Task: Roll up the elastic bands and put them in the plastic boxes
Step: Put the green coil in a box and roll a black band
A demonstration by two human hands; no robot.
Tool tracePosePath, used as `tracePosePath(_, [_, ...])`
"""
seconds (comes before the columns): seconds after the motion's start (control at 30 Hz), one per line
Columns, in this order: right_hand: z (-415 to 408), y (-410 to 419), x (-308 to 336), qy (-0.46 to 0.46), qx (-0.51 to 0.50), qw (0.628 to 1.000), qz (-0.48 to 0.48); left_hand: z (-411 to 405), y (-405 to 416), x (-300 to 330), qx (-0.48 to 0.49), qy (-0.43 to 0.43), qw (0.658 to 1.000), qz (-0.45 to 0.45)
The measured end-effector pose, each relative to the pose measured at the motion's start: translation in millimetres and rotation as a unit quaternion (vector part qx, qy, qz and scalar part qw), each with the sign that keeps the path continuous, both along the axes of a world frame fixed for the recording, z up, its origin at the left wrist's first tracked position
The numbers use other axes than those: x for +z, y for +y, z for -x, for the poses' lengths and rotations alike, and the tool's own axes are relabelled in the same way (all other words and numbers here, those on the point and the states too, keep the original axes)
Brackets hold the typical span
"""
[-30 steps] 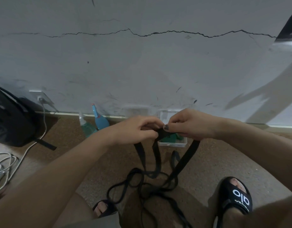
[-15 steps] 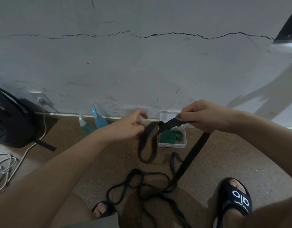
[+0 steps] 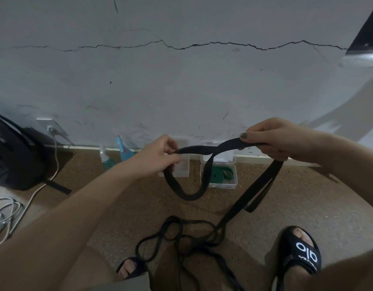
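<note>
A black bag (image 3: 12,156) sat on the floor at the left against the cracked white wall (image 3: 181,80), with white cables (image 3: 7,211) lying just beside it. Two spray bottles (image 3: 116,155) stood at the foot of the wall. Black sandals (image 3: 301,253) covered the person's feet on the speckled brown floor (image 3: 307,206).

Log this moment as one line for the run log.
phase: band unrolled | left hand pinches black elastic band | right hand grips other end | loop sags between | green band in clear plastic box
</note>
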State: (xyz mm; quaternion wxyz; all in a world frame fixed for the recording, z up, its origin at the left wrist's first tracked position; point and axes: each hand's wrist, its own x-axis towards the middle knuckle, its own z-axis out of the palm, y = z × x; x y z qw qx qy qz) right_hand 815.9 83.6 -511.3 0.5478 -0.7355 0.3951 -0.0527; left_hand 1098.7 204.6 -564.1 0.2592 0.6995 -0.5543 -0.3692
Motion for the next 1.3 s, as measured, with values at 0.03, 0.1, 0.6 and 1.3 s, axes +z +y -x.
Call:
tracePosePath(0.03, [2.2,-3.1,-1.0,0.004,-0.005,1.000,0.003,-3.6,-0.8,-0.8,0.014,0.016,1.000,0.008])
tracePosePath(0.1, [6.6,-9.5,-3.6,0.015,-0.021,1.000,0.013,-14.6,-3.4,-0.7,0.013,0.051,0.999,0.010])
tracePosePath(0.6, [10.1,-20.2,-16.3,0.071,-0.062,0.994,0.050,-43.1,-3.7,-1.7,0.006,0.109,0.984,-0.142])
tracePosePath(1.3, [17.9,-30.1,-25.6,0.115,-0.066,0.989,0.064,-35.1,-10.5,-1.7,0.234,0.328,0.915,-0.021])
